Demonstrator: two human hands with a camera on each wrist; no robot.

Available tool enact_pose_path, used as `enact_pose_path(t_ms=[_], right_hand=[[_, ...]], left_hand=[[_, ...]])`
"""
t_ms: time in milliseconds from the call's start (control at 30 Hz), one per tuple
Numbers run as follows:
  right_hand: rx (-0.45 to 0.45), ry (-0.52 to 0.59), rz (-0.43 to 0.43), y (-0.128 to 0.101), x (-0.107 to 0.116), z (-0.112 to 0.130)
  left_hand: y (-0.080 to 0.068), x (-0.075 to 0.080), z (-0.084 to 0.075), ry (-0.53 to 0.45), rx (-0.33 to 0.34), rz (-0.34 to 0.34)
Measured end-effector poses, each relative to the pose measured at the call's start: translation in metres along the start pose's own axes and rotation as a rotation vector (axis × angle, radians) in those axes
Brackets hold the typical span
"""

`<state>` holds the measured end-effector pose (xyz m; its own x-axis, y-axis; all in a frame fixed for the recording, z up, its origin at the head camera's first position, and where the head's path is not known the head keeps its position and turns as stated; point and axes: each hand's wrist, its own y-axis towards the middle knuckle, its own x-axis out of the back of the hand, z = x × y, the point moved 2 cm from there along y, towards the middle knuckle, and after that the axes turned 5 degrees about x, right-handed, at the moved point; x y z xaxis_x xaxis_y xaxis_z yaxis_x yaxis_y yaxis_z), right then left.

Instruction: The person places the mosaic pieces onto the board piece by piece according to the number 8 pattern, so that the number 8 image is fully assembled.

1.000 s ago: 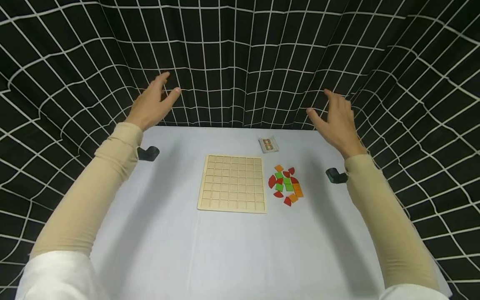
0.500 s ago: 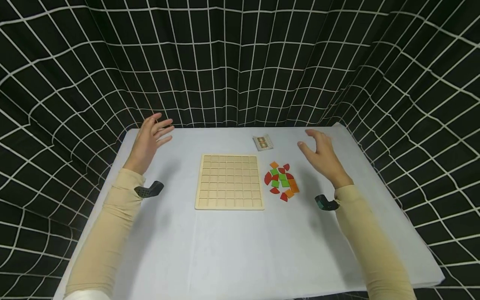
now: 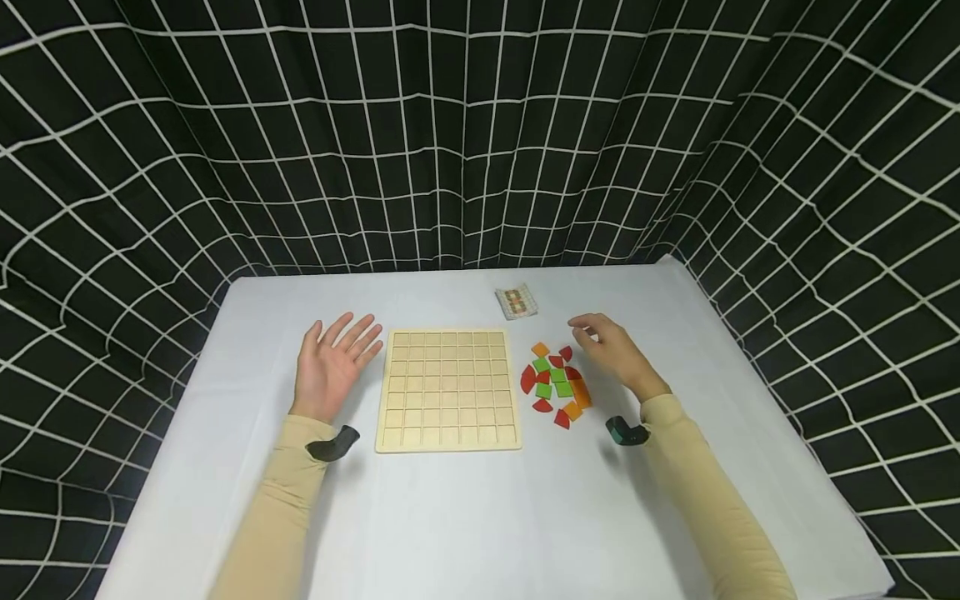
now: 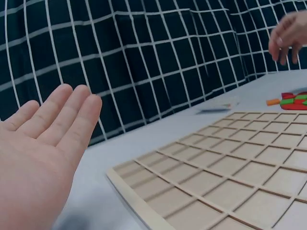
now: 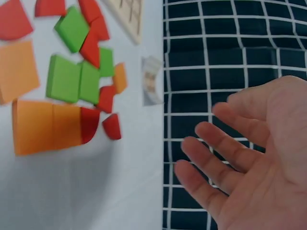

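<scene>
On the counter (image 3: 450,517), a gridded board (image 3: 448,390) is laid. The left hand (image 3: 327,375) is held palm-up beside it, the right hand (image 3: 613,352) loosely bent; each grip is released. A packet (image 3: 517,302) is set behind the board; coloured pieces (image 3: 563,389) are scattered at the board's right.
</scene>
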<state>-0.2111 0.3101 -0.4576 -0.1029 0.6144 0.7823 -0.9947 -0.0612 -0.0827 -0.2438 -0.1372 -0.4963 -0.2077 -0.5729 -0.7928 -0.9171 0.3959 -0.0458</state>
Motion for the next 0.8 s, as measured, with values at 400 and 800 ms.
enact_pose_path(t_ms=[400, 800], right_hand=[[-0.072, -0.085, 0.102, 0.019, -0.020, -0.023], [-0.201, -0.182, 0.127, 0.035, -0.039, -0.036]], left_hand=[[0.010, 0.033, 0.031, -0.225, 0.058, 0.008], [0.014, 0.040, 0.038, -0.283, 0.051, -0.045]])
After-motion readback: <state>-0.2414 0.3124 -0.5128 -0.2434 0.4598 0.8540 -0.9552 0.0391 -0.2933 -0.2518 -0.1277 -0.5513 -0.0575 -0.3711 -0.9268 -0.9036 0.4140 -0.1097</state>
